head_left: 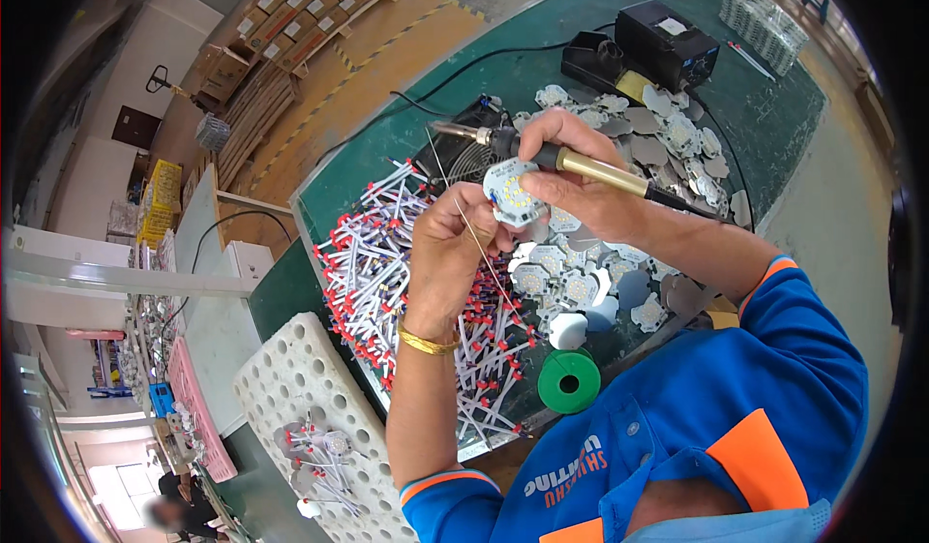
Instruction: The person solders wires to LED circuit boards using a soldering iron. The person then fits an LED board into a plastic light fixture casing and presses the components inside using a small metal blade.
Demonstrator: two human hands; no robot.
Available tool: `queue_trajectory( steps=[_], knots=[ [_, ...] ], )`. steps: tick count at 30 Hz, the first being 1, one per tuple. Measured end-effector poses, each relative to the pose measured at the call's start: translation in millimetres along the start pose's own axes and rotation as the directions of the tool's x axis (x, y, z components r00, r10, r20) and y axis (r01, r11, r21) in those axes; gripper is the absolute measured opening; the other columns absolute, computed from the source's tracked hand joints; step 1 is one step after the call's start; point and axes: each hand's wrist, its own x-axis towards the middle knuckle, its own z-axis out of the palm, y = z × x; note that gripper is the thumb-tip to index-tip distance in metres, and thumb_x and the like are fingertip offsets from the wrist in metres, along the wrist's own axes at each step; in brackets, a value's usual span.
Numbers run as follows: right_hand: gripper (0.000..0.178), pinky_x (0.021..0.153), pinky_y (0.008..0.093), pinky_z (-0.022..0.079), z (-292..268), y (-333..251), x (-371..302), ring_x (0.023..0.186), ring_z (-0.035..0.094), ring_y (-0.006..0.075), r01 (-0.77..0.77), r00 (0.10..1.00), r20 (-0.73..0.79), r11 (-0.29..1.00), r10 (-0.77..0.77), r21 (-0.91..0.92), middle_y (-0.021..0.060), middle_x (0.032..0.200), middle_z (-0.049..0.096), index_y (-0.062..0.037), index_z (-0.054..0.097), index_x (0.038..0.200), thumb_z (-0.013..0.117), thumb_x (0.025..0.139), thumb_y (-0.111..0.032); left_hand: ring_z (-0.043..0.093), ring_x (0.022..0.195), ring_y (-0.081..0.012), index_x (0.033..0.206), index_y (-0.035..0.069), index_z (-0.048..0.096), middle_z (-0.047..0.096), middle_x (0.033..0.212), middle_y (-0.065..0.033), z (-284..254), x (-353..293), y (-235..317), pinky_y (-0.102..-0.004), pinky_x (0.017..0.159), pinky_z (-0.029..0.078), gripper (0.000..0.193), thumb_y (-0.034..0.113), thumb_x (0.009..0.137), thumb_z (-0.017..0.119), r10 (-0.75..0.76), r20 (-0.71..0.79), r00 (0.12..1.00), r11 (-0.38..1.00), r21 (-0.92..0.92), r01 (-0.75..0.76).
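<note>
A round white LED circuit board (510,206) with small yellow LEDs is raised above the table between my hands. My left hand (450,238) is closed, pinching the board's left edge, and a thin solder wire (492,264) runs past its fingers. In my right hand (585,180) is a soldering iron (605,172) with a gold handle, its metal tip pointing left. The right thumb also presses on the board's face. Below my left hand spreads a pile of short white wires with red ends (363,272). More LED boards (581,289) lie heaped under my right forearm.
A black soldering station (668,45) and an iron stand (592,59) sit at the far right. A small black fan (474,156) is behind my hands. Near me are a green spool (554,395) and a white tray with holes (281,369). Stacked cartons (310,11) stand beyond.
</note>
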Motion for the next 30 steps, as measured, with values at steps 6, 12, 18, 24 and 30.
queue_trajectory(
  steps=[6,12,18,24,30],
  knots=[
    [0.016,0.053,0.0277,0.048,-5,5,0,0.067,0.061,0.0121,0.083,0.997,0.037,0.935,-0.075,-0.344,0.0042,0.079,0.057,-0.0076,0.051,0.099,0.060,0.087,-0.013,0.046,0.058,-0.0071,0.096,0.005,0.056,0.056,0.070,-0.0012,-4,-5,8,-0.0198,0.052,0.037,0.023,0.027,0.095,0.050,-0.168,-0.013,0.986,0.985,0.031,0.169],
    [0.025,0.057,0.0355,0.045,-36,35,-19,0.061,0.058,0.0273,0.533,0.843,0.491,0.463,-0.219,-0.709,0.0040,0.063,0.054,-0.0104,0.048,0.097,0.064,0.078,-0.014,0.037,0.058,-0.0083,0.097,0.006,0.055,0.045,0.071,0.0012,-26,-22,-3,-0.0214,0.053,0.032,0.025,0.030,0.090,0.058,-0.020,-0.055,0.998,0.700,-0.714,-0.025],
    [0.017,0.077,0.0394,0.040,-18,45,-35,0.085,0.056,0.0309,0.584,0.780,0.625,0.398,-0.033,-0.707,0.0156,0.085,0.055,-0.0091,0.044,0.096,0.053,0.083,-0.016,0.037,0.059,-0.0083,0.101,0.005,0.055,0.048,0.079,-0.0023,-47,-36,-6,-0.0208,0.053,0.034,0.019,0.021,0.091,0.057,0.023,-0.004,1.000,0.516,-0.857,-0.015],
    [0.007,0.066,0.0376,0.037,-17,43,-31,0.072,0.052,0.0259,0.680,0.699,0.712,0.250,0.062,-0.689,0.0115,0.073,0.053,-0.0078,0.051,0.088,0.048,0.086,-0.014,0.041,0.061,-0.0082,0.102,0.005,0.058,0.051,0.088,-0.0044,-60,-48,-7,-0.0205,0.053,0.038,0.017,0.018,0.091,0.057,0.035,0.041,0.999,0.566,-0.825,0.014],
    [0.014,0.069,0.0359,0.035,-20,48,-32,0.071,0.050,0.0225,0.698,0.690,0.724,0.248,0.016,-0.671,0.0064,0.066,0.049,-0.0095,0.053,0.092,0.054,0.078,-0.013,0.046,0.059,-0.0079,0.102,0.008,0.061,0.058,0.086,-0.0034,-57,-49,-2,-0.0202,0.053,0.041,0.016,0.019,0.090,0.058,0.204,-0.056,0.977,0.343,-0.931,-0.125]
  ],
)
